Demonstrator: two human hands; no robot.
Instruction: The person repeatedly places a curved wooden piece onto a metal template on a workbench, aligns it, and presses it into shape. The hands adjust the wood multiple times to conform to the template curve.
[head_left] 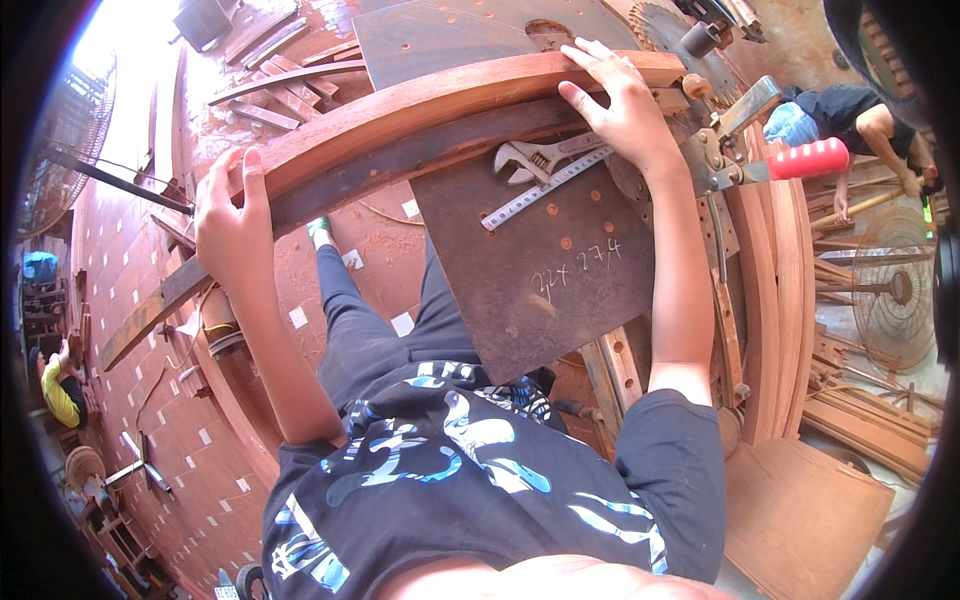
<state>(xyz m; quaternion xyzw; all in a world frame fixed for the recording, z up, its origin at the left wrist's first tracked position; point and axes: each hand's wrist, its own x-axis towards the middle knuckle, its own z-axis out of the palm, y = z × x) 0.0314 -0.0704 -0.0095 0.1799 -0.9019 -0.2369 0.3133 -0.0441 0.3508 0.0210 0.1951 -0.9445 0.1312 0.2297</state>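
A long curved piece of reddish wood [430, 98] arches across the dark metal work plate [480, 280] in front of me. My left hand [236, 210] grips its left end, fingers on the far side. Near the right end, my right hand [622, 105] straddles the piece, with fingers over the top and the thumb on the near side. Beneath it lies a darker curved wooden strip [345, 190] that extends past my left hand. An adjustable wrench [540, 160] and a measuring rule [545, 190] rest on the plate by my right wrist.
A toggle clamp with a red handle [805, 160] sits right of my right forearm. Beyond my right hand is a toothed saw blade [655, 25]. Curved timbers [785, 300] stand at right, near a fan [895, 290]. Another person [850, 120] bends over at far right. Wood strips [285, 95] lie on the floor.
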